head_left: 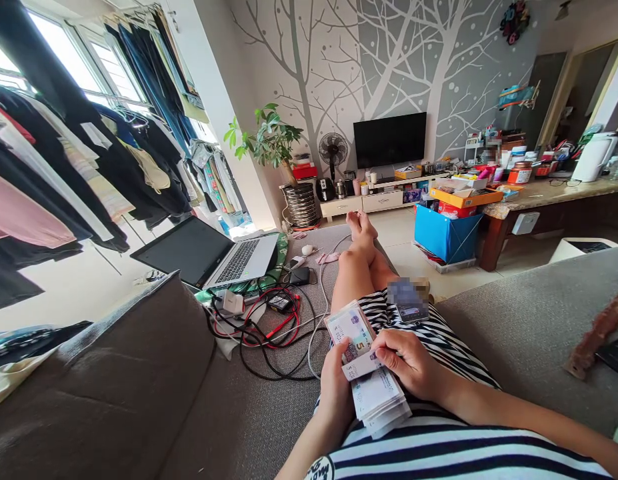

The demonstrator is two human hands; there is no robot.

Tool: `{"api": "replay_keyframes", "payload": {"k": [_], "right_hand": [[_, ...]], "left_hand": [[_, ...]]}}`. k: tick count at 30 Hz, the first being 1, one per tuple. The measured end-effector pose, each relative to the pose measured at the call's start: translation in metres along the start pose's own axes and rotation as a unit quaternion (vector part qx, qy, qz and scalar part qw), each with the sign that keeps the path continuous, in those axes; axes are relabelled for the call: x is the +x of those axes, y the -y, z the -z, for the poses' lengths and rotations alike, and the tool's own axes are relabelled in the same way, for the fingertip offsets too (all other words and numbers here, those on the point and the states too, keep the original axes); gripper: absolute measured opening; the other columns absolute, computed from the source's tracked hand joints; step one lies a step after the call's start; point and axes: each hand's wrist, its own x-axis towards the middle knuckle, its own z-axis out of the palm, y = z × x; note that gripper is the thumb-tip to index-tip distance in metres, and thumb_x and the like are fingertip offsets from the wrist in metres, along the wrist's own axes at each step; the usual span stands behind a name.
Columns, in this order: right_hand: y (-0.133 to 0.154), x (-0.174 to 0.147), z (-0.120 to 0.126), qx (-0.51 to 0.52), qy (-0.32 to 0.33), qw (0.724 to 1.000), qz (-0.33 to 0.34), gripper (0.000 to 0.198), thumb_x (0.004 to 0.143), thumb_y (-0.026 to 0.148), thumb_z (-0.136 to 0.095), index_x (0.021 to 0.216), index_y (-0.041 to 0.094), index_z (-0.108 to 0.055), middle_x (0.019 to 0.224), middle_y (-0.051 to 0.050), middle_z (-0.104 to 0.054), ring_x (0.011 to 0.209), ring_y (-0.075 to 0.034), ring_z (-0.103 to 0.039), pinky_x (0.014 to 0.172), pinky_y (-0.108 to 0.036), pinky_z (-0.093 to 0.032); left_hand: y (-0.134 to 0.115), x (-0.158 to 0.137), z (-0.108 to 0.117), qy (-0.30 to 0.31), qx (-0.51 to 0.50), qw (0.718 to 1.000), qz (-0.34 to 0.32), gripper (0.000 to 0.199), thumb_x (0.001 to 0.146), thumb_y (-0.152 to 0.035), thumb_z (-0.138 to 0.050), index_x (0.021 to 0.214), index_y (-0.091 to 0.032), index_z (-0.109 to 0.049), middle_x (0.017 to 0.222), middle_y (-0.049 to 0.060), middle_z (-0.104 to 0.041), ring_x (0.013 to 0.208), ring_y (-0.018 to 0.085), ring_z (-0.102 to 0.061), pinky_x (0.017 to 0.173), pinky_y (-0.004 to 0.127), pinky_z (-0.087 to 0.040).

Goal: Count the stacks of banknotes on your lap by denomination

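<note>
A stack of banknotes lies over my lap, the top one printed with a 5. My left hand grips the stack along its left side, thumb on top. With thumb and fingers pinched, my right hand holds the edge of a banknote that is folded down across the stack. The lower ends of the notes fan out below it, towards my body. Just beyond my right hand, a phone rests on the striped cloth over my legs; part of it is blurred out.
Left of my legs, tangled cables and a white charger lie on the grey sofa. An open laptop stands behind them. To the right are a blue box and a cluttered table.
</note>
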Motion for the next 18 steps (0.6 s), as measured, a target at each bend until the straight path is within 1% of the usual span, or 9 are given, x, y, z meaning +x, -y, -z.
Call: {"api": "replay_keyframes", "payload": {"k": [2, 4, 10, 14, 18], "right_hand": [[-0.0004, -0.0001, -0.0008, -0.002, -0.002, 1.000, -0.002, 0.030, 0.101, 0.037, -0.042, 0.082, 0.019, -0.058, 0.075, -0.001, -0.060, 0.069, -0.014, -0.054, 0.067, -0.025, -0.041], [-0.0004, -0.0002, -0.0018, -0.006, -0.005, 1.000, -0.002, 0.029, 0.100, 0.037, -0.043, 0.082, 0.019, -0.058, 0.075, -0.001, -0.061, 0.069, -0.014, -0.055, 0.067, -0.025, -0.041], [0.0014, -0.0006, -0.0029, -0.013, -0.004, 1.000, -0.002, 0.029, 0.100, 0.036, -0.044, 0.081, 0.019, -0.058, 0.074, -0.001, -0.061, 0.069, -0.014, -0.055, 0.067, -0.025, -0.041], [0.0032, -0.0008, -0.0024, -0.012, -0.001, 1.000, -0.002, 0.029, 0.100, 0.036, -0.045, 0.081, 0.019, -0.058, 0.074, -0.001, -0.062, 0.069, -0.014, -0.055, 0.067, -0.025, -0.042], [0.0033, -0.0013, -0.0027, -0.010, 0.003, 1.000, -0.004, 0.029, 0.100, 0.037, -0.045, 0.081, 0.019, -0.059, 0.075, -0.002, -0.062, 0.070, -0.014, -0.056, 0.067, -0.025, -0.043]], "left_hand": [[0.0003, -0.0003, 0.0007, 0.000, 0.006, 1.000, -0.006, 0.027, 0.052, -0.029, -0.074, 0.071, -0.011, -0.072, 0.068, 0.007, -0.072, 0.057, 0.017, -0.060, 0.058, 0.027, -0.046], [0.0001, -0.0016, 0.0006, -0.006, 0.014, 1.000, -0.017, 0.024, 0.052, -0.030, -0.073, 0.068, -0.012, -0.071, 0.069, 0.008, -0.073, 0.057, 0.017, -0.060, 0.060, 0.028, -0.047], [0.0002, -0.0042, 0.0000, -0.006, 0.027, 0.999, -0.029, 0.024, 0.054, -0.032, -0.074, 0.067, -0.013, -0.069, 0.064, 0.006, -0.070, 0.062, 0.020, -0.063, 0.064, 0.030, -0.048], [-0.0003, -0.0055, -0.0014, -0.011, 0.019, 1.000, -0.022, 0.021, 0.055, -0.031, -0.073, 0.066, -0.013, -0.069, 0.063, 0.005, -0.070, 0.062, 0.020, -0.064, 0.063, 0.029, -0.048], [-0.0010, -0.0061, -0.0021, -0.009, 0.014, 0.999, -0.030, 0.018, 0.054, -0.028, -0.073, 0.062, -0.014, -0.067, 0.058, 0.003, -0.067, 0.064, 0.021, -0.065, 0.063, 0.029, -0.049]]}}
